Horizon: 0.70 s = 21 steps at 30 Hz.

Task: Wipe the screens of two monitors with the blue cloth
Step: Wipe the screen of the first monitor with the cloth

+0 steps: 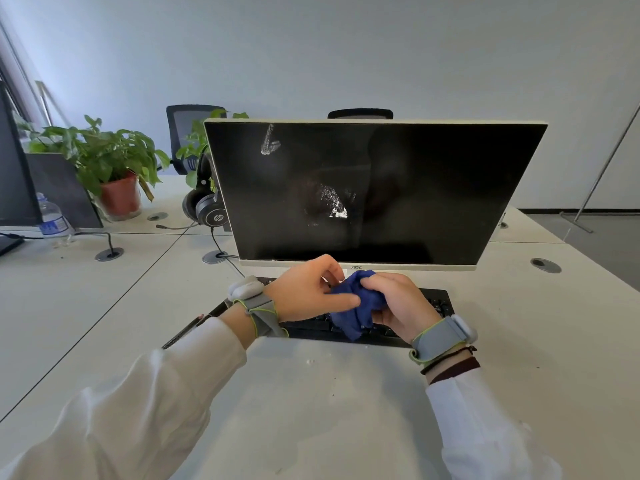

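While right hand point(398, 303) grips and left hand point(308, 289) pinches the blue cloth point(356, 306) at 6 o'clock below the monitor point(433, 188): fold a flat pad, then target smears point(332, 202) at 11 o'clock and centre

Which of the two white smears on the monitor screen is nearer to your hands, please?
The lower smear, roughly central; the other smear sits high, toward the upper left.

black keyboard point(439, 301) on white desk point(311, 393) | HP headset point(207, 209) left of centre | potted plant point(104, 157), red pot | water bottle point(52, 220) far left | office chair point(183, 123) behind
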Available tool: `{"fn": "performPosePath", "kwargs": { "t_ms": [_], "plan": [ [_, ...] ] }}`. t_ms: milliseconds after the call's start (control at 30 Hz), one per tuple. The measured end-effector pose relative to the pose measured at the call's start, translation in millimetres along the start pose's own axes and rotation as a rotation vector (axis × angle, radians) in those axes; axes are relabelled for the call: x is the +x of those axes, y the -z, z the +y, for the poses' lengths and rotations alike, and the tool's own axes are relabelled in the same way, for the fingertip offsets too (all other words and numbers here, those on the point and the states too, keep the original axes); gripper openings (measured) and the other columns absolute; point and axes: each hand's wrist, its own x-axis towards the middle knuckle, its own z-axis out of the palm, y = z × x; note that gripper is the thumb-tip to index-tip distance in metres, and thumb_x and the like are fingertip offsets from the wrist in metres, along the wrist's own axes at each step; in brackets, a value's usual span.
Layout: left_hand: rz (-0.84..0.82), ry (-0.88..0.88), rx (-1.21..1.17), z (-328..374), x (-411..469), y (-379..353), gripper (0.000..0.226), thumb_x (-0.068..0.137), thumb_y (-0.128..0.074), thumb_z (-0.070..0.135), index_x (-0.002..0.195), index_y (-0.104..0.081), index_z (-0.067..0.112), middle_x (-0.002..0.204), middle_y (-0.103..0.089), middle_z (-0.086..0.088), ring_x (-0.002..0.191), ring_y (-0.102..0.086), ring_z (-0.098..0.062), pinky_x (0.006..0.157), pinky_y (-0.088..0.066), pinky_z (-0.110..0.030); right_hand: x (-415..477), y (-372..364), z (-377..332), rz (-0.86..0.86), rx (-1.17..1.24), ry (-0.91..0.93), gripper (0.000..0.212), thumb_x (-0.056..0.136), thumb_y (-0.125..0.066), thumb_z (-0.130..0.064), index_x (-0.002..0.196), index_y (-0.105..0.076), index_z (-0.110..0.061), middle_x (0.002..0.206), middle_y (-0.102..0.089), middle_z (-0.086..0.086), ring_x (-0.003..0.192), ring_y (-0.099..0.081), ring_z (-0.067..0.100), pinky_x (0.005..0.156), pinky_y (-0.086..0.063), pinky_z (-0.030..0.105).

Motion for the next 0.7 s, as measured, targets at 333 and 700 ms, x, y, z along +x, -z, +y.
{"fn": "performPosePath", "kwargs": {
  "t_ms": [333, 700],
  "plan": [
    [0.145, 0.056, 0.119, -13, 4, 7, 0.017, 0.082, -0.057, 0.005, 0.082, -0.065, 0.021, 0.072, -0.065, 0.007, 0.065, -0.058, -0.008, 0.064, -0.047, -0.022, 1, -7, 3, -0.04, 0.028, -0.071, 0.028, 0.098, -0.059, -0.03, 0.096, -0.066, -0.003, 0.074, -0.066, 0.013, 0.07, -0.063, 0.026, 0.056, -0.051, 0.029],
    [0.183, 0.022, 0.155, -28, 3, 17, 0.046, 0.076, -0.06, 0.001, 0.111, -0.051, 0.029, 0.086, -0.068, 0.012, 0.065, -0.057, -0.003, 0.064, -0.045, -0.023, 9, -21, 5, -0.073, -0.038, -0.13, 0.034, 0.1, -0.053, -0.037, 0.109, -0.064, -0.006, 0.078, -0.068, 0.011, 0.074, -0.066, 0.028, 0.064, -0.058, 0.035]
  ]
}}
